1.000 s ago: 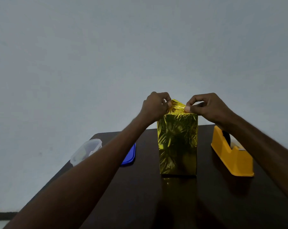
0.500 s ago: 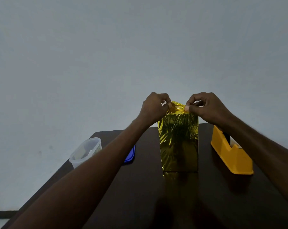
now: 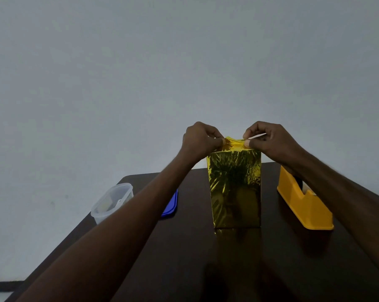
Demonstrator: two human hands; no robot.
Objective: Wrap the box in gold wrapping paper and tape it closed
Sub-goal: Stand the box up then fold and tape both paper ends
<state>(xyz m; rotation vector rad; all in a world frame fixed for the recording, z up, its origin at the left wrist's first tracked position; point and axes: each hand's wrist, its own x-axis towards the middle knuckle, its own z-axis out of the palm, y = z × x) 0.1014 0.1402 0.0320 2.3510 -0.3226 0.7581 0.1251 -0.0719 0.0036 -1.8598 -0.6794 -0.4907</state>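
Both hands, L (image 3: 200, 141) & R (image 3: 271, 141), fingers pinching gold paper (image 3: 234, 142) atop upright box (image 3: 235, 188); R maybe w/ tape.

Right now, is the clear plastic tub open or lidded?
Open. The clear tub has no lid on its rim; a blue lid lies flat on the table beside it.

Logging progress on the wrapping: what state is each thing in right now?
Box: upright, gold-wrapped, top flap unfinished.
Left hand: pinches top paper.
Right hand: pinches top paper.
Tape dispenser: idle on table.
Clear container: open.
Blue lid: off, lying flat.
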